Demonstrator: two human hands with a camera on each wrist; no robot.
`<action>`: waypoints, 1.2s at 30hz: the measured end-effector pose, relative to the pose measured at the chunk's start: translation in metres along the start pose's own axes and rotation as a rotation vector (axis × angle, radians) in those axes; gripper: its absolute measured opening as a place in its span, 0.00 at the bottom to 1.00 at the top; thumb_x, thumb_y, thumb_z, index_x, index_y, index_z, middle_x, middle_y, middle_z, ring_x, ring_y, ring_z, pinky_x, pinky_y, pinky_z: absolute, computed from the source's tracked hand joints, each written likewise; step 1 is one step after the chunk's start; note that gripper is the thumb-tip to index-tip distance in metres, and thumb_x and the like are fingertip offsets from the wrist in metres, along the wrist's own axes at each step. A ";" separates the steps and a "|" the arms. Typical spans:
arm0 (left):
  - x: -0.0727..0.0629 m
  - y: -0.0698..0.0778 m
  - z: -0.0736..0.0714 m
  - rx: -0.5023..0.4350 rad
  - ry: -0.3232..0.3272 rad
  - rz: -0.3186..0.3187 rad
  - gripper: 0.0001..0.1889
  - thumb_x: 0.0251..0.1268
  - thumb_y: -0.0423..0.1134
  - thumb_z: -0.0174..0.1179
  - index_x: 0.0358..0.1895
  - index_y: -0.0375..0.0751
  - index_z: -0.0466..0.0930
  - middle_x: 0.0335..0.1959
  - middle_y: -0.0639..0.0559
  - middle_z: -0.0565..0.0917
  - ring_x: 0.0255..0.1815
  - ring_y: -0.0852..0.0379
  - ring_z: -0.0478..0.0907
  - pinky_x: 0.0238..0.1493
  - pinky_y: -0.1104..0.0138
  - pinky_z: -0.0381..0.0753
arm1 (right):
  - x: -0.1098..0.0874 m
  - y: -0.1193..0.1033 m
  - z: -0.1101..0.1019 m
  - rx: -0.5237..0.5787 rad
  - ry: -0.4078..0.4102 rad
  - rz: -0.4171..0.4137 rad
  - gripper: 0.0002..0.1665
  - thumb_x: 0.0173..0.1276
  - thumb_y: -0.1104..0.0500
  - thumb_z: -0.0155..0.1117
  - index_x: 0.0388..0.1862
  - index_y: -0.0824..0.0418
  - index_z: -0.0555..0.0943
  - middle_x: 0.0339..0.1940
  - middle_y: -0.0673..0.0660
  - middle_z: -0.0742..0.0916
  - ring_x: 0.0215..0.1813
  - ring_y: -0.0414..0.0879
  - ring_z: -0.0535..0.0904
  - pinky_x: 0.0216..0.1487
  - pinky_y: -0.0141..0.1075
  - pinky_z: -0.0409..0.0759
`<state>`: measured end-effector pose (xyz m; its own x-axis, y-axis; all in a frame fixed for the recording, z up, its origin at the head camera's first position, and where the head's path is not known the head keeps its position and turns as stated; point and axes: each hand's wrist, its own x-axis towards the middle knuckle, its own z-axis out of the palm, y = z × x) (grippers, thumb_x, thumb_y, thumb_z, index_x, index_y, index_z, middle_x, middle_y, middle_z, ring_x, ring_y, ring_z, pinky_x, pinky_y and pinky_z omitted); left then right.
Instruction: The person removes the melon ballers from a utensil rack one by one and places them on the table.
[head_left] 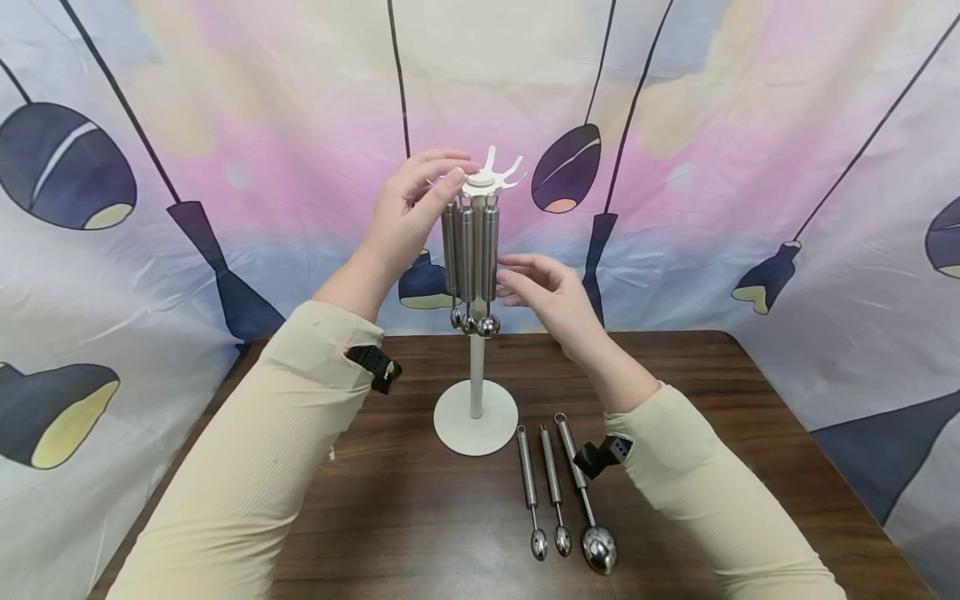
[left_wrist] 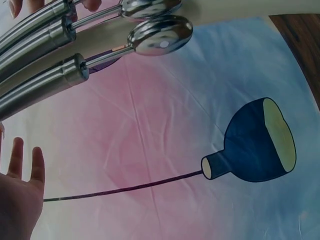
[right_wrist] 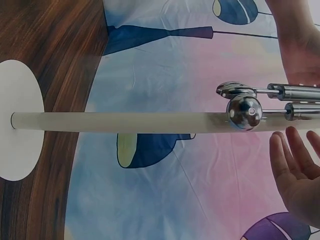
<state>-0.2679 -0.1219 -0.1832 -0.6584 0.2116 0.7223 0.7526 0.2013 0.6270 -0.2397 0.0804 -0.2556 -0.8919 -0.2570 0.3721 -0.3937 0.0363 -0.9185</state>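
Note:
A white utensil stand point(head_left: 477, 367) with a round base and curved hooks stands on the table. Several steel spoons point(head_left: 468, 254) with thick tubular handles hang from it, bowls down; in the left wrist view, shiny oval bowls point(left_wrist: 161, 36) show close up. My left hand point(head_left: 408, 200) is at the top of the stand, thumb and forefinger pinching the white hook head. My right hand point(head_left: 551, 296) is beside the hanging handles on the right, fingers loosely bent and holding nothing. In the right wrist view, the right fingertips point(right_wrist: 292, 142) lie close to the pole; contact is unclear.
To the right of the stand's base point(head_left: 476, 437), three more steel spoons lie side by side on the dark wooden table point(head_left: 390, 500): two small ones and a larger spoon point(head_left: 600, 548). A patterned cloth point(head_left: 300, 100) hangs behind the table.

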 end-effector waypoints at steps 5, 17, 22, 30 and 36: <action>0.001 0.001 -0.002 0.020 -0.011 0.007 0.17 0.71 0.39 0.52 0.54 0.35 0.83 0.60 0.44 0.79 0.67 0.58 0.69 0.65 0.65 0.70 | 0.001 0.000 0.002 -0.009 -0.018 0.012 0.25 0.72 0.60 0.60 0.66 0.66 0.75 0.59 0.68 0.83 0.44 0.43 0.84 0.51 0.40 0.86; 0.001 0.007 -0.002 0.163 -0.011 0.003 0.17 0.69 0.45 0.55 0.50 0.39 0.85 0.51 0.46 0.81 0.57 0.59 0.72 0.61 0.60 0.73 | 0.001 -0.004 0.011 -0.028 -0.008 -0.094 0.18 0.68 0.63 0.64 0.56 0.68 0.81 0.43 0.58 0.88 0.38 0.39 0.82 0.39 0.34 0.85; 0.001 0.007 0.000 0.194 -0.005 0.016 0.17 0.67 0.47 0.55 0.47 0.40 0.85 0.48 0.46 0.80 0.54 0.58 0.71 0.60 0.57 0.72 | -0.001 -0.006 0.011 -0.071 0.014 -0.107 0.17 0.69 0.61 0.64 0.54 0.66 0.82 0.39 0.52 0.87 0.36 0.40 0.79 0.34 0.33 0.82; 0.001 0.008 0.004 0.235 0.013 0.044 0.18 0.64 0.49 0.55 0.45 0.40 0.85 0.50 0.46 0.78 0.57 0.54 0.68 0.61 0.62 0.66 | -0.012 -0.009 0.008 -0.090 0.059 -0.123 0.17 0.68 0.59 0.66 0.52 0.66 0.83 0.33 0.48 0.85 0.27 0.42 0.78 0.34 0.37 0.79; 0.001 0.008 0.006 0.232 0.028 0.042 0.18 0.64 0.50 0.56 0.44 0.41 0.85 0.49 0.47 0.78 0.58 0.55 0.68 0.61 0.63 0.65 | -0.021 -0.010 0.002 -0.020 0.095 -0.113 0.15 0.68 0.63 0.64 0.51 0.70 0.82 0.31 0.44 0.86 0.24 0.41 0.78 0.31 0.32 0.78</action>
<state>-0.2630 -0.1145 -0.1793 -0.6234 0.1986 0.7562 0.7542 0.4080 0.5145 -0.2166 0.0834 -0.2547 -0.8584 -0.1676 0.4849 -0.4963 0.0321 -0.8675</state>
